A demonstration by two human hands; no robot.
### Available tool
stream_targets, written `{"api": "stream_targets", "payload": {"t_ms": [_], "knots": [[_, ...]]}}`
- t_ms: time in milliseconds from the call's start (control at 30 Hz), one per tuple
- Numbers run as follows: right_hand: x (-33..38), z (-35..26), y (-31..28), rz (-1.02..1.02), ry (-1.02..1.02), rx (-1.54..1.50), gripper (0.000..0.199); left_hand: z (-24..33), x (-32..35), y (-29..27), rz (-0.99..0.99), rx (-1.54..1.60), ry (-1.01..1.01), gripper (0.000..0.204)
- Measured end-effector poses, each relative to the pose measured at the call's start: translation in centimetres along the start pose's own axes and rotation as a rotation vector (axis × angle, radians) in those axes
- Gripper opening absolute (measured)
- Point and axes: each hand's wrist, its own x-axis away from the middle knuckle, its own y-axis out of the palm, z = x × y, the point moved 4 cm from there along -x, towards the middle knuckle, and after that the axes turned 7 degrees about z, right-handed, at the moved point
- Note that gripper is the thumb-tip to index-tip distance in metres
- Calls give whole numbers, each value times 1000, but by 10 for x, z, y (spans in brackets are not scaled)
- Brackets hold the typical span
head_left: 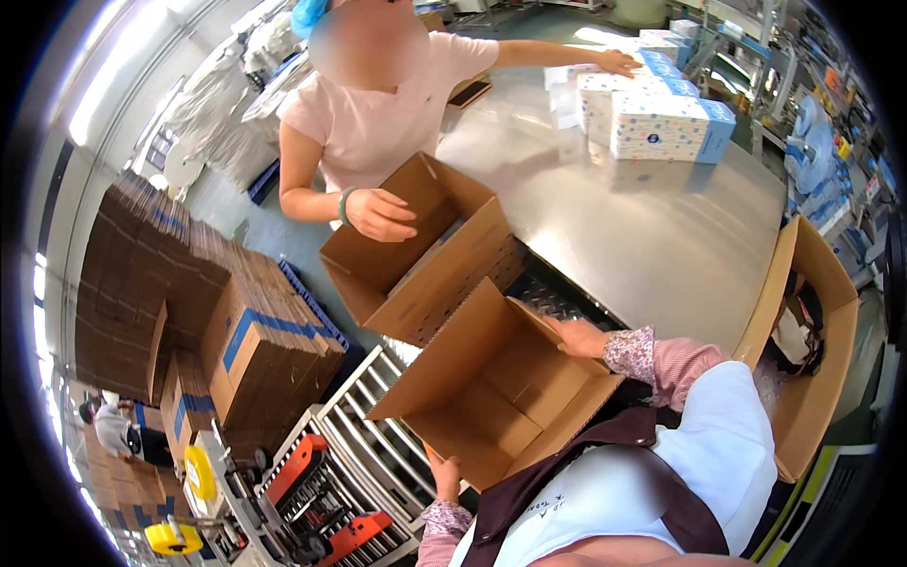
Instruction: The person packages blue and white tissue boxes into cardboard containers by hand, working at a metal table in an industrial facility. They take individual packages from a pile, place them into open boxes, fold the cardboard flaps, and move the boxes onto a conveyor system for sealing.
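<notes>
An open, unfilled cardboard box [515, 397] is tilted in front of my body, its mouth facing up. My right hand [576, 336] is closed on the rim of its far right side. At its near left corner, my left hand [445, 475] grips the cardboard, with part of the fingers hidden. Just beyond stands a second open cardboard box [453, 283]. A co-worker across from me holds one hand [380, 215] over that box. The co-worker's other hand [619, 63] rests on white and blue patterned packs [658, 128] on the metal table [605, 236].
A roller conveyor [378, 402] runs on the left, beside a red carton-taping machine [296, 468] with yellow rolls. Flattened cartons [274, 354] are stacked further left. At right, an open carton [836, 378] holds a dark strapped item. A phone [470, 94] lies at the table's far edge.
</notes>
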Motion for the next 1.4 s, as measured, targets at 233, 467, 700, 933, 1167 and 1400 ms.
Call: {"api": "stream_targets", "payload": {"t_ms": [233, 467, 700, 933, 1167, 1400], "knots": [[-6, 52, -194, 475, -31, -278, 30, -14, -37, 90, 5, -319, 244, 63], [-14, 165, -332, 864, -160, 499, 44, 49, -23, 79, -127, -609, 46, 52], [-77, 251, -442, 357, 101, 567, 108, 230, -22, 235, -1379, -1862, 530, 45], [-86, 140, -364, 177, -414, 377, 87, 354, 32, 504, -519, -1104, 1601, 79], [-207, 189, -407, 633, 423, 647, 82, 329, 25, 583, -757, -1340, 1112, 96], [-155, 182, -394, 151, 189, 416, 105, 347, -10, 470, -611, -666, 1122, 91]]}}
